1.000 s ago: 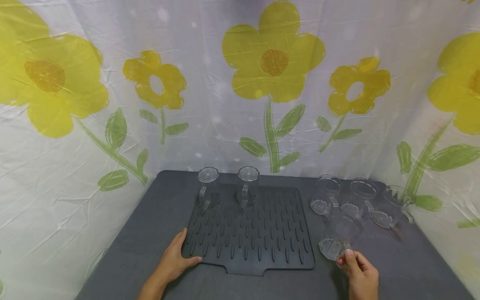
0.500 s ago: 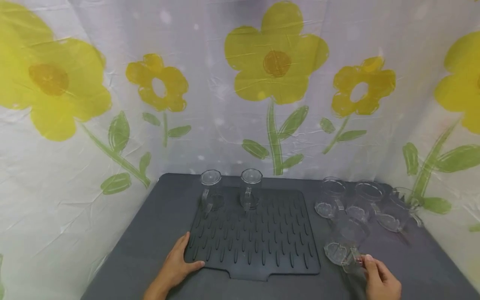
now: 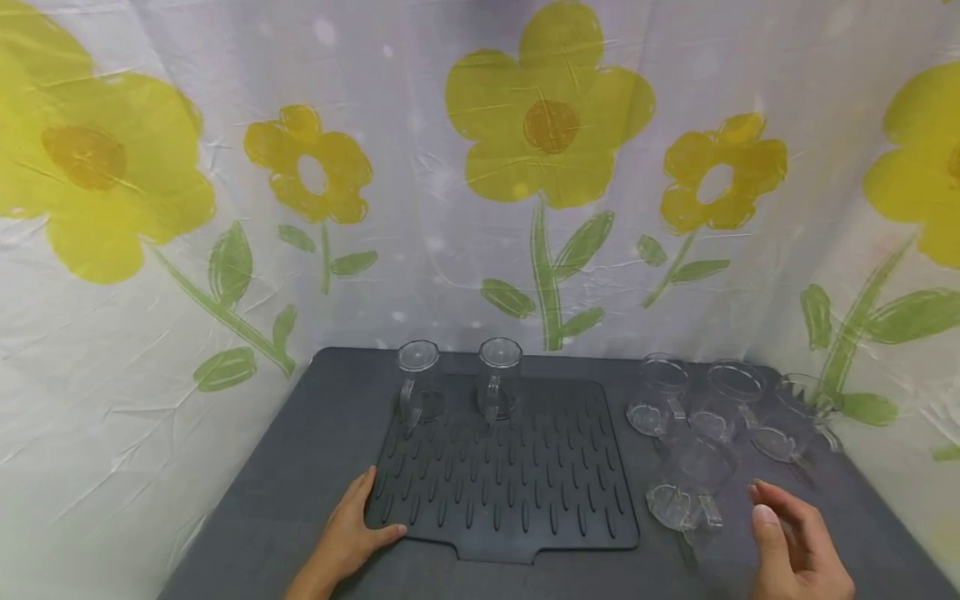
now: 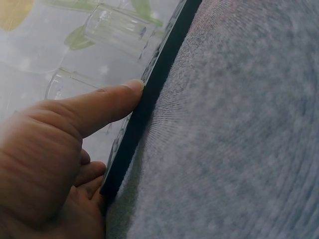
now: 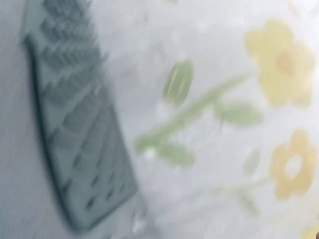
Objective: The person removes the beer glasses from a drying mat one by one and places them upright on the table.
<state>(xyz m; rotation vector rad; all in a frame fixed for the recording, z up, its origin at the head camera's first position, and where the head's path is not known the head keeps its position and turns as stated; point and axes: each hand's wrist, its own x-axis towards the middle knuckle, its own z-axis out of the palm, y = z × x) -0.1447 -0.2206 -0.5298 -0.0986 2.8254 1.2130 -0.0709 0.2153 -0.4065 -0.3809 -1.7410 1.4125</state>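
Observation:
My left hand (image 3: 343, 525) rests at the near left corner of a black ribbed drying mat (image 3: 510, 483). Its thumb touches the front edge and its fingers lie along the left side; in the left wrist view the thumb (image 4: 107, 104) is straight against the mat's rim. Two clear glass mugs stand upside down at the mat's back, a left one (image 3: 422, 379) and a right one (image 3: 500, 377). My right hand (image 3: 802, 546) is off to the right, loosely bent and holding nothing. Just left of it, apart from it, a clear mug (image 3: 690, 483) stands upright with its handle towards the hand.
Behind that mug, three more clear mugs stand upright in a row: a left one (image 3: 658, 396), a middle one (image 3: 726, 400) and a right one (image 3: 791, 417). A flower-printed curtain (image 3: 420, 250) encloses the dark grey table (image 3: 285, 467) at the back and sides.
My right hand has let go of the near mug's handle and drawn back to the right. The mug has turned slightly, its handle now to the right. My left hand stays at the mat's corner.

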